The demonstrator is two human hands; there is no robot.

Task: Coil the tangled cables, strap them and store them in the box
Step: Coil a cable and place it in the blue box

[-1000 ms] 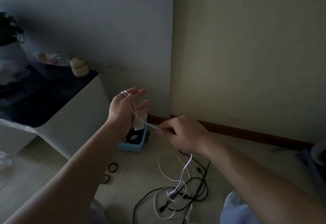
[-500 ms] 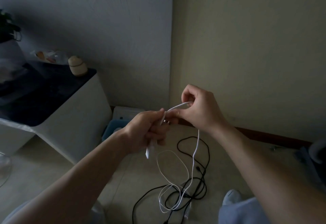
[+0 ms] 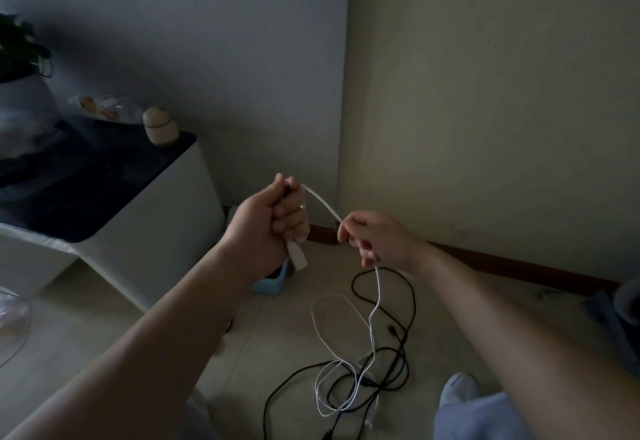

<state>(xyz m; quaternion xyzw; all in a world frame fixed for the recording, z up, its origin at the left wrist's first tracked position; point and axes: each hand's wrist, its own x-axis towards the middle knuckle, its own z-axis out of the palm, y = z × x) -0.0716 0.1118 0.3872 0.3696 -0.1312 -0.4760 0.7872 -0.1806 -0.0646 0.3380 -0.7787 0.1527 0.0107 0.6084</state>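
My left hand (image 3: 268,223) is closed in a fist round one end of a white cable (image 3: 375,304), whose white plug hangs below the fist. From the fist the cable arcs right to my right hand (image 3: 375,237), which pinches it between thumb and fingers. Below that hand the cable drops to the floor and joins a tangle with a black cable (image 3: 398,360). A light blue box (image 3: 273,282) stands on the floor behind my left wrist, mostly hidden.
A white cabinet (image 3: 156,232) with a dark top stands at the left, bearing a small round jar (image 3: 160,127) and a potted plant (image 3: 20,76). Two walls meet in the corner ahead, with a dark skirting board (image 3: 519,266). My knee (image 3: 478,415) shows at the bottom right.
My hands have drawn apart: the left rose and closed into a fist on the cable's end, while the right slid down and right along the cable.
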